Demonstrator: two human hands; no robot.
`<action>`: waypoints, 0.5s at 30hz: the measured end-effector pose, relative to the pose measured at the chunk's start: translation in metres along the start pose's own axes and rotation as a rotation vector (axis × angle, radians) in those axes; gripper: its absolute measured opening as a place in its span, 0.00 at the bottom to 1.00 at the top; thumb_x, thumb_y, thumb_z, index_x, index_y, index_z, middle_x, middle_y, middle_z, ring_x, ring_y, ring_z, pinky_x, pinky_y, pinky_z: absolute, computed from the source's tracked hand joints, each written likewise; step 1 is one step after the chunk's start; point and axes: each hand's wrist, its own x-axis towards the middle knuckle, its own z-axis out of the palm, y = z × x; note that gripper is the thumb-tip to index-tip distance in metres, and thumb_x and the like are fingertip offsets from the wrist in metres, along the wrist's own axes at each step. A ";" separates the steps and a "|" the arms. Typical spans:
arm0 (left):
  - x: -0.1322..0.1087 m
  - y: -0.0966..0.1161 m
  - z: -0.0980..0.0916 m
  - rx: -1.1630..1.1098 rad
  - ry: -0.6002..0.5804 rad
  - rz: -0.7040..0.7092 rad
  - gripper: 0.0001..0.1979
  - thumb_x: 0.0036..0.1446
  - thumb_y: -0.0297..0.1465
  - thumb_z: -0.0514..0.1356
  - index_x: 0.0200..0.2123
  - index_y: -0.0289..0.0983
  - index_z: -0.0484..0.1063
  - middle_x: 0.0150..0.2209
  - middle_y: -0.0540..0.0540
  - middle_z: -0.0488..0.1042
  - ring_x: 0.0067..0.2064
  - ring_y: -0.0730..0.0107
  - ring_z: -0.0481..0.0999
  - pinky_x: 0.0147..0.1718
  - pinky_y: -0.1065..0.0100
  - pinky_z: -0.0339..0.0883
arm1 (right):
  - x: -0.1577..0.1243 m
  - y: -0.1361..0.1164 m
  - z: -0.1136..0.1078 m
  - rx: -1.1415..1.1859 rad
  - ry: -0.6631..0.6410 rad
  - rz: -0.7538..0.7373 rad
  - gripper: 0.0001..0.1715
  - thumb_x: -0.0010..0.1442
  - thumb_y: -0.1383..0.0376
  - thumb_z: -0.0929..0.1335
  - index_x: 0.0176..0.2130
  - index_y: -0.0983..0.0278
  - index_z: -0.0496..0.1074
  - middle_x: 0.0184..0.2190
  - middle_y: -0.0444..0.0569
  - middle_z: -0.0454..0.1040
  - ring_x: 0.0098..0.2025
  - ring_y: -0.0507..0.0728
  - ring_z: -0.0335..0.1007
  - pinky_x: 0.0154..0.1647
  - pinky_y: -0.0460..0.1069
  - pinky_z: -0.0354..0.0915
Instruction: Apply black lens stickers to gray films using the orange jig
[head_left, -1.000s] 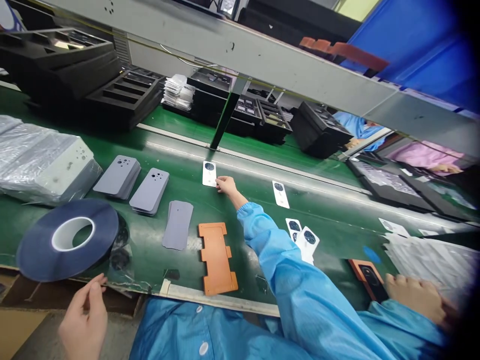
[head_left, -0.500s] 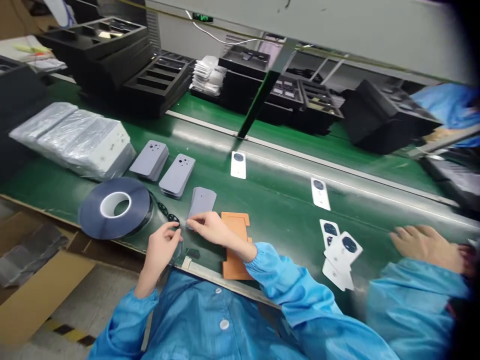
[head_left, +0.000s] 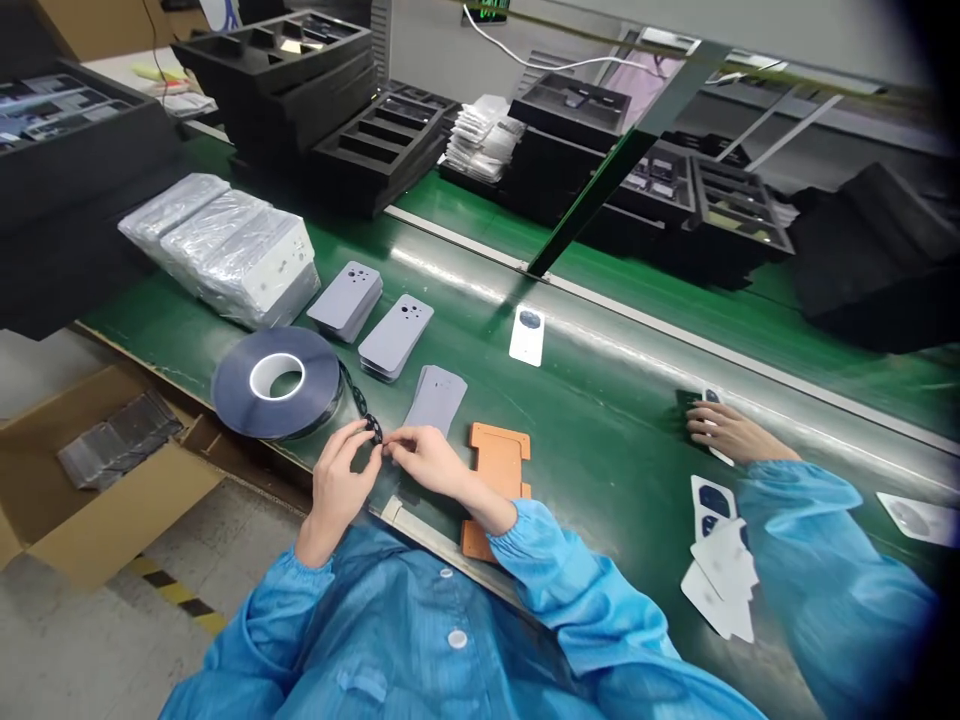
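Note:
My left hand (head_left: pixel 341 485) pinches a clear strip with black round stickers (head_left: pixel 366 415), which comes off a large tape roll (head_left: pixel 276 382) with a white core. Close against it, my right hand (head_left: pixel 431 462) has thumb and forefinger together at the strip's end; what lies between those fingertips is too small to make out. Just beyond my right hand lies a fanned stack of grey phone-shaped panels (head_left: pixel 439 395). Under and beside my right wrist is an orange fixture plate (head_left: pixel 499 465).
Two stacks of grey panels (head_left: pixel 397 335) and plastic-wrapped panels (head_left: pixel 244 250) stand behind the roll. A co-worker's hand (head_left: pixel 731 432) touches a white card at right, near overlapping white cards (head_left: pixel 720 570). Black trays (head_left: pixel 382 135) line the back; an open carton (head_left: pixel 112 470) sits lower left.
My view has shifted, so the bench appears further right. My two hands have come closer together at the strip. The co-worker's hand has reached forward onto a white card.

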 end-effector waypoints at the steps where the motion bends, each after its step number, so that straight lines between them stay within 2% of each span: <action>1: 0.000 0.000 -0.001 0.000 0.005 0.008 0.10 0.63 0.32 0.64 0.46 0.42 0.81 0.55 0.41 0.80 0.57 0.54 0.79 0.59 0.54 0.72 | -0.002 0.000 0.002 0.015 -0.011 -0.002 0.19 0.63 0.70 0.65 0.46 0.63 0.84 0.38 0.47 0.85 0.37 0.56 0.80 0.43 0.49 0.72; 7: -0.004 0.003 -0.011 0.015 -0.060 0.060 0.11 0.58 0.30 0.65 0.45 0.42 0.81 0.53 0.41 0.82 0.54 0.54 0.81 0.58 0.53 0.73 | -0.019 0.000 0.008 0.063 -0.036 -0.005 0.18 0.67 0.68 0.65 0.48 0.62 0.84 0.40 0.48 0.85 0.42 0.57 0.82 0.47 0.50 0.73; 10: -0.009 0.002 -0.013 0.011 -0.078 0.055 0.08 0.57 0.30 0.65 0.40 0.42 0.82 0.51 0.41 0.83 0.51 0.54 0.82 0.56 0.54 0.74 | -0.025 0.002 0.011 0.113 -0.048 0.002 0.18 0.67 0.68 0.65 0.50 0.63 0.82 0.42 0.48 0.85 0.40 0.55 0.82 0.46 0.49 0.73; 13: -0.013 -0.002 -0.014 -0.014 -0.033 0.025 0.04 0.57 0.29 0.64 0.35 0.41 0.80 0.47 0.41 0.84 0.47 0.57 0.83 0.51 0.57 0.75 | -0.028 0.007 0.014 0.171 -0.039 0.050 0.18 0.67 0.69 0.65 0.51 0.64 0.80 0.41 0.49 0.85 0.35 0.54 0.81 0.42 0.49 0.75; 15: -0.013 -0.003 -0.018 -0.035 0.037 -0.038 0.03 0.58 0.29 0.63 0.33 0.40 0.78 0.44 0.42 0.84 0.41 0.61 0.82 0.44 0.62 0.75 | -0.030 0.009 0.014 0.182 -0.022 0.075 0.18 0.66 0.70 0.65 0.51 0.65 0.80 0.41 0.50 0.85 0.34 0.54 0.81 0.42 0.49 0.75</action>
